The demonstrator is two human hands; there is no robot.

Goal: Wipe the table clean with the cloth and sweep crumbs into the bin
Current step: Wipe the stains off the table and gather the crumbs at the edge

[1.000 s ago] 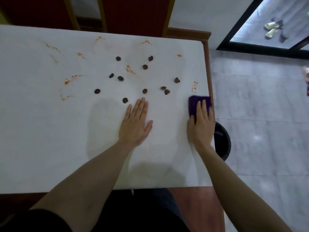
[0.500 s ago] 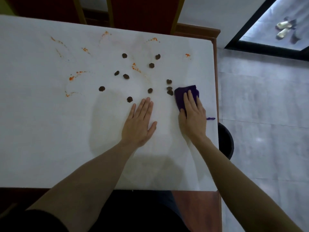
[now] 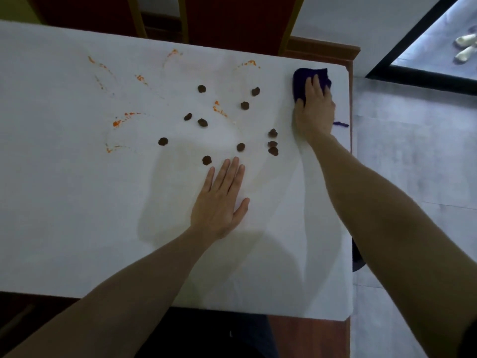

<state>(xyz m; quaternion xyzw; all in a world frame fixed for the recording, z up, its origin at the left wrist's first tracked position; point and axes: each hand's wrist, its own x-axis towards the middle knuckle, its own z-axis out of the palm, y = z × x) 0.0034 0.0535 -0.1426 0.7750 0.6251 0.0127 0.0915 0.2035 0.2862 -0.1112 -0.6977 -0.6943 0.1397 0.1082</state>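
Since the last frame our right hand (image 3: 313, 109) slides the cloth (image 3: 309, 80) to the far corner, pressing it flat; crumbs (image 3: 272, 150) remain, left hand (image 3: 219, 202) splayed.

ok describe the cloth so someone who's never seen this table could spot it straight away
Start at the white table and go to its far right corner. There the right hand presses down on the cloth, a small crumpled dark purple rag. It is the only purple, soft thing on the top: the crumbs are small brown lumps and the stains are thin orange streaks.
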